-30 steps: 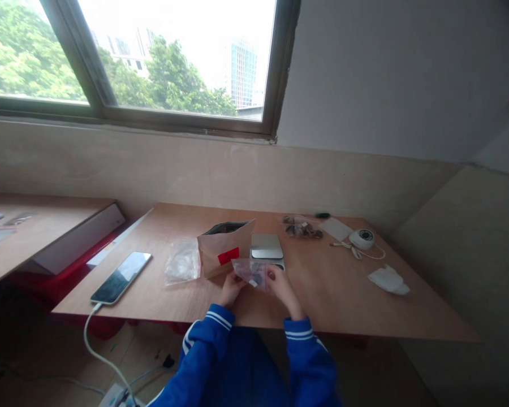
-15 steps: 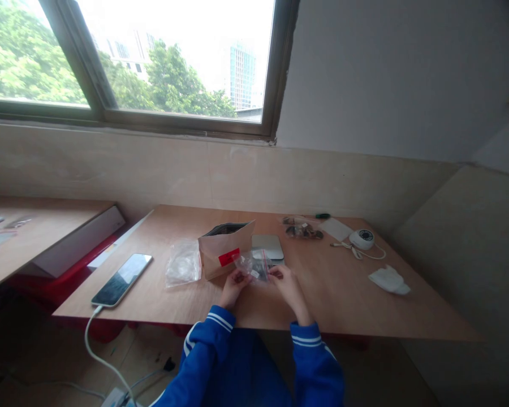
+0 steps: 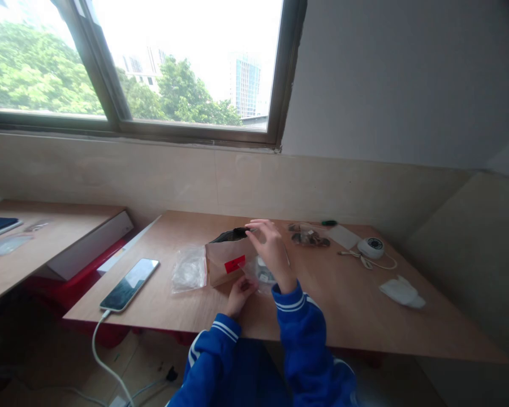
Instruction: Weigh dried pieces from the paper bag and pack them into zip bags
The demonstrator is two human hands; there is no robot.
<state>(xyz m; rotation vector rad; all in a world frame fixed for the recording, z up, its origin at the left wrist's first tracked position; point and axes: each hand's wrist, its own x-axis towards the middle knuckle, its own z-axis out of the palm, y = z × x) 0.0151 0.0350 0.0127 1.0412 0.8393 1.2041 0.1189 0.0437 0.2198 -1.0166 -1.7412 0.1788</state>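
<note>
Two hands at a brown paper bag on a wooden desk under a window.

Head view: the right hand [image 3: 270,249] is raised over the open mouth of the brown paper bag [image 3: 228,260], fingers loosely spread and closed on nothing. The left hand [image 3: 241,291] rests on the desk [image 3: 343,305] just in front of the bag, pinching a small clear plastic bag [image 3: 261,275] with dark contents. An empty clear pouch [image 3: 189,268] lies left of the paper bag, a phone [image 3: 129,277] farther left, on its cable.
</note>
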